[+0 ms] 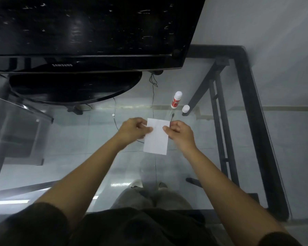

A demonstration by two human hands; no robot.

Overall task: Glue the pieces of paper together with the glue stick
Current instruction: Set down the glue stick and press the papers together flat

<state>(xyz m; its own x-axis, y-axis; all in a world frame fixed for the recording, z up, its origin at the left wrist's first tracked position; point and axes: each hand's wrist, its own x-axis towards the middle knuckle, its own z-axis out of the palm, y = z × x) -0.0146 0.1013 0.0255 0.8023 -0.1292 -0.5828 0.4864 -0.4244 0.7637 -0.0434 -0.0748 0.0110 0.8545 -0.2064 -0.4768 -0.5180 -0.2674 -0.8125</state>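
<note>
Nearest to me are my dark sleeves and my two bare forearms, reaching forward over the glass desk (194,71); through the glass I see my trousers and shoes on the tiled floor below. My left hand (133,129) pinches the left edge of the white paper (156,137), thumb on top and fingers (147,129) curled closed around it. My right hand (179,132) pinches the right edge the same way, thumb pressed onto the sheet, the other fingers folded under. The paper is held between both hands just above the desk, its long axis running away from me, the far short edge toward the monitor. Whether it is one sheet or two laid together I cannot tell.

Beyond the paper, to the right, the glue stick (176,99) stands open on the desk, leaning slightly, its white tip pointing up and away from me; its red label carries white writing too small to read. Its white cap (185,109) sits just beside it, apart from it. Farthest back is a black monitor (89,32) on a round base, with "SAMSUNG" on the lower bezel
</note>
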